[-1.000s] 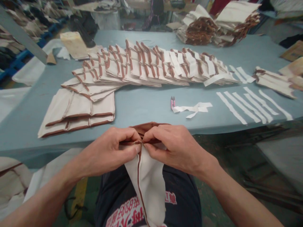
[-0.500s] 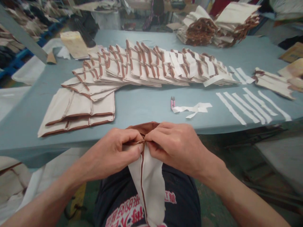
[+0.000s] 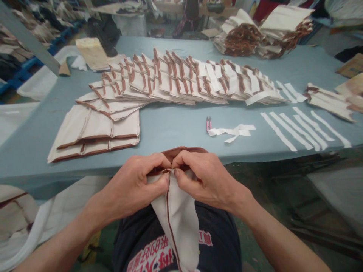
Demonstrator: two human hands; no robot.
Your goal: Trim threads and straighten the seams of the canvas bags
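Left hand (image 3: 134,185) and right hand (image 3: 211,179) both pinch, thumb against bent forefinger, nearly meeting; each has hold of cloth (image 3: 183,223), remaining fingers curled, partly hidden. Head view, all I get from here: cloth is up at the table's (image 3: 170,124) near edge, over the lap (image 3: 141,230). Pinch sits right by the seam (image 3: 169,215), I'd say to control that one spot from both sides; lower part hangs, probably so its weight keeps it straight. Stack (image 3: 176,85) lies fanned across the table, likely so pieces separate easily. Snips (image 3: 208,124) touch tape (image 3: 241,130), seemingly within reach. Strips (image 3: 278,132) lie spaced out at right, presumably for single pickup.
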